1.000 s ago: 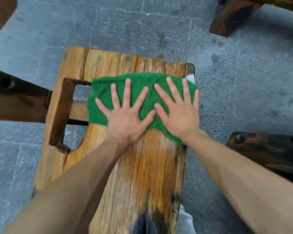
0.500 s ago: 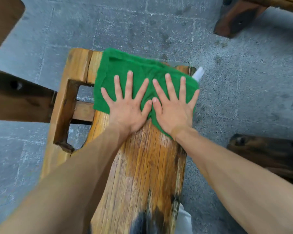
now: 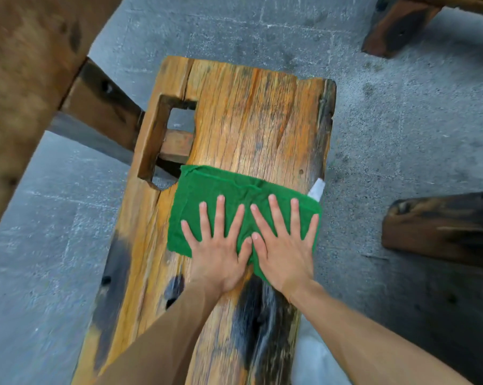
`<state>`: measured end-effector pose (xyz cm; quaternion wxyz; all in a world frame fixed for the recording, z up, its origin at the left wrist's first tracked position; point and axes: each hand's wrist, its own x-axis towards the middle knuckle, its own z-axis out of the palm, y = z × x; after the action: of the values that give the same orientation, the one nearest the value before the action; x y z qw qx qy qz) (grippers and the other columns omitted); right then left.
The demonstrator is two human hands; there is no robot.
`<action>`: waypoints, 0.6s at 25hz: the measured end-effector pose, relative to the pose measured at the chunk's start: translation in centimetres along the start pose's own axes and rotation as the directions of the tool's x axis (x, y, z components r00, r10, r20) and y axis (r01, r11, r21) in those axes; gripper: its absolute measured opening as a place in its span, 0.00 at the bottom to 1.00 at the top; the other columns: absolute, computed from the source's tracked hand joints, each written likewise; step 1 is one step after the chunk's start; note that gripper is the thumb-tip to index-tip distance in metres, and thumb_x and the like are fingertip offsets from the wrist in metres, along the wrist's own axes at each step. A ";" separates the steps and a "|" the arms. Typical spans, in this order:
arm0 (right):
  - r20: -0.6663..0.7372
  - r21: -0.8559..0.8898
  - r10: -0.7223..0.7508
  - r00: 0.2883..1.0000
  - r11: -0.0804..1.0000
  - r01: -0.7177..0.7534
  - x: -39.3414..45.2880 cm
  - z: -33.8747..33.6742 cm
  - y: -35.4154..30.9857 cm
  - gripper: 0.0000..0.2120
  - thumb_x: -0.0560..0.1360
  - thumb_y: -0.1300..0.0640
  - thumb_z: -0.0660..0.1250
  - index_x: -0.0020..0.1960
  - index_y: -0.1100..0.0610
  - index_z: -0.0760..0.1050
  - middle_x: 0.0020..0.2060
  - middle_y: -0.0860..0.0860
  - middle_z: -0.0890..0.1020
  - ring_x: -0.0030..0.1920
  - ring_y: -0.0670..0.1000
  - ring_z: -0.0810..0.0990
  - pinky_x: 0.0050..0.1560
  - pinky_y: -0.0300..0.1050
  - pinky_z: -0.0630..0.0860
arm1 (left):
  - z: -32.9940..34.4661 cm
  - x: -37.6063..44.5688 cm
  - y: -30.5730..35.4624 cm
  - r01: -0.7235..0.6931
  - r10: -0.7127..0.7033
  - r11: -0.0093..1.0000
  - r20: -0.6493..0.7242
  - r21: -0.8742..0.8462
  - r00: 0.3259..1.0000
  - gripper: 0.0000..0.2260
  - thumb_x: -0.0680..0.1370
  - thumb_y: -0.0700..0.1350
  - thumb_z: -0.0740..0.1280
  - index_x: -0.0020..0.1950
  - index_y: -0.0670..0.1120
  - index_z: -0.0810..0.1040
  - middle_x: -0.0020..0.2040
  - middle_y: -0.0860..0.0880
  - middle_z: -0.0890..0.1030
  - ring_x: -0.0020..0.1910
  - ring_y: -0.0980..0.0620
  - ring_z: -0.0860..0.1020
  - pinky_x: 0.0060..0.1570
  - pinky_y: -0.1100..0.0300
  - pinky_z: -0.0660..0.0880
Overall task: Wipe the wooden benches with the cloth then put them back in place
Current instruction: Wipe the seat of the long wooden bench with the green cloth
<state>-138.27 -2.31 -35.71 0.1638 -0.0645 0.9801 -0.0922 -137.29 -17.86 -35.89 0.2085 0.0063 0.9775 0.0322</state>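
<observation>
A rough orange-brown wooden bench (image 3: pixel 251 112) runs away from me over the grey stone floor, with a rectangular cut-out near its far left corner. A green cloth (image 3: pixel 207 190) lies spread flat across the bench's middle, and a white tag (image 3: pixel 316 188) sticks out at its right edge. My left hand (image 3: pixel 218 254) and my right hand (image 3: pixel 283 254) press flat on the cloth side by side, fingers spread and thumbs touching. Neither hand grips the cloth. The far end of the bench top is uncovered.
A dark wooden bench end (image 3: pixel 443 229) lies on the floor to the right. Another bench leg (image 3: pixel 396 26) stands at the top right. A large brown wooden piece (image 3: pixel 26 79) with a dark brace fills the left side, close to the bench.
Both hands have dragged the green cloth back toward me from the bench's far end to its middle, uncovering the far end. The view has shifted too.
</observation>
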 end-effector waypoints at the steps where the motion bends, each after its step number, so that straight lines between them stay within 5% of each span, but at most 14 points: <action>1: 0.005 0.004 -0.003 1.000 1.000 0.003 -1.4 0.5 -0.4 0.27 0.83 0.40 0.46 0.80 0.37 0.44 0.82 0.45 0.43 0.80 0.59 0.36 0.74 0.72 0.34 | 0.5 -1.5 -0.1 0.008 -0.008 1.000 0.012 0.013 1.000 0.29 0.80 0.65 0.34 0.78 0.59 0.28 0.80 0.47 0.29 0.78 0.37 0.31 0.71 0.26 0.39; 5: 0.056 0.011 -0.021 0.998 1.000 0.020 -5.5 1.7 -1.6 0.26 0.82 0.40 0.42 0.79 0.36 0.40 0.81 0.43 0.40 0.79 0.59 0.33 0.75 0.68 0.32 | 1.5 -6.1 -0.4 0.018 -0.021 0.999 0.082 0.044 0.996 0.29 0.79 0.64 0.33 0.77 0.57 0.26 0.78 0.48 0.26 0.77 0.37 0.28 0.72 0.27 0.38; 9: 0.094 0.084 0.008 0.996 0.996 -0.016 -7.0 1.4 -2.5 0.24 0.84 0.41 0.42 0.79 0.34 0.44 0.79 0.39 0.38 0.78 0.54 0.30 0.75 0.65 0.30 | 0.6 -7.8 -0.3 0.059 -0.046 0.992 0.115 -0.116 0.992 0.26 0.81 0.60 0.35 0.79 0.60 0.31 0.79 0.54 0.27 0.77 0.45 0.26 0.75 0.34 0.38; 11: 0.141 0.192 0.033 0.990 0.980 -0.060 -7.2 0.7 -2.9 0.23 0.83 0.40 0.40 0.78 0.32 0.49 0.78 0.36 0.40 0.78 0.51 0.30 0.74 0.60 0.26 | -0.2 -8.5 0.3 0.108 -0.073 0.952 0.130 -0.286 0.989 0.25 0.84 0.59 0.40 0.81 0.61 0.40 0.81 0.58 0.33 0.78 0.50 0.29 0.77 0.37 0.38; 15: 0.257 0.445 0.043 0.965 0.882 -0.158 -6.6 -2.1 -2.8 0.22 0.83 0.38 0.42 0.76 0.28 0.50 0.78 0.32 0.49 0.79 0.45 0.36 0.75 0.57 0.29 | -3.4 -8.5 2.4 0.223 -0.182 0.710 0.132 -0.668 0.974 0.22 0.86 0.53 0.51 0.81 0.54 0.57 0.81 0.56 0.56 0.82 0.51 0.48 0.79 0.39 0.48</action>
<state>-132.54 -3.70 -31.17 0.2962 0.0169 0.9048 -0.3053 -130.96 -15.86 -29.17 0.2260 -0.1766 0.8865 0.3630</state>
